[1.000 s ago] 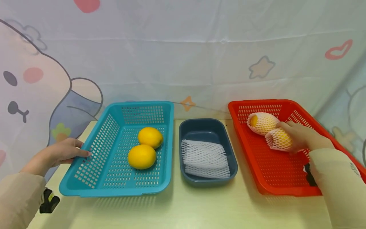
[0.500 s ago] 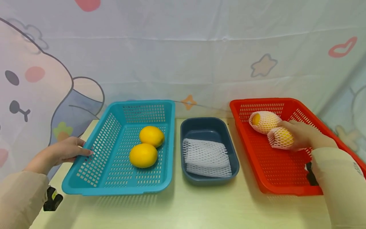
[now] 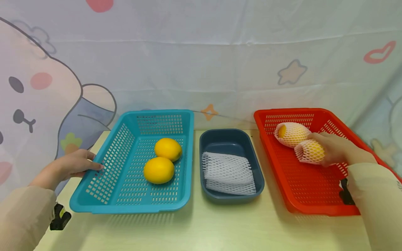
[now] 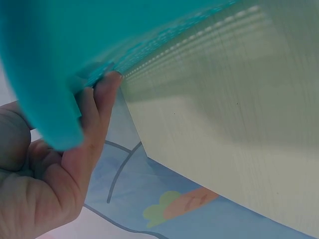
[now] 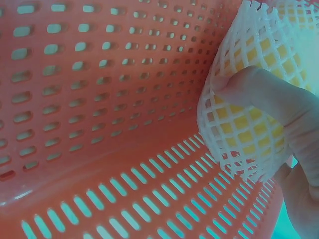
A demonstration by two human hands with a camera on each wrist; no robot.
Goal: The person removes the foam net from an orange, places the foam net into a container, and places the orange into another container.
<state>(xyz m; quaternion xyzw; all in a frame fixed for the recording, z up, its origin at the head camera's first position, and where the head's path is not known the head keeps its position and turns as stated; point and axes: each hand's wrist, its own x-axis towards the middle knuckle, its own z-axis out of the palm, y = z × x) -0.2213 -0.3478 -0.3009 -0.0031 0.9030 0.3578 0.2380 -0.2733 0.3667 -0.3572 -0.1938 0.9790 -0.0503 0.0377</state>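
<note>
In the head view my left hand [image 3: 73,164] grips the left rim of a turquoise perforated basket [image 3: 131,208], thumb inside and fingers beneath the rim in the left wrist view. Two bare yellow oval fruits [image 3: 159,170] lie in that basket. On the right, my right hand [image 3: 336,148] holds a yellow fruit in a white foam net sleeve [image 3: 311,152] inside a red perforated basket [image 3: 317,208]. The right wrist view shows the thumb [image 5: 249,84] pressed against the netting. Beside it lies another netted fruit [image 3: 292,134], one end bare.
Between the baskets stands a dark blue tray [image 3: 223,137] with several flattened white foam net sleeves [image 3: 227,172] in it. The pale table [image 3: 220,226] runs in front. A printed curtain [image 3: 201,59] hangs close behind the baskets.
The head view has shifted slightly, so everything sits a little further right. Both hands keep their holds, and the fruits stay in place in their baskets.
</note>
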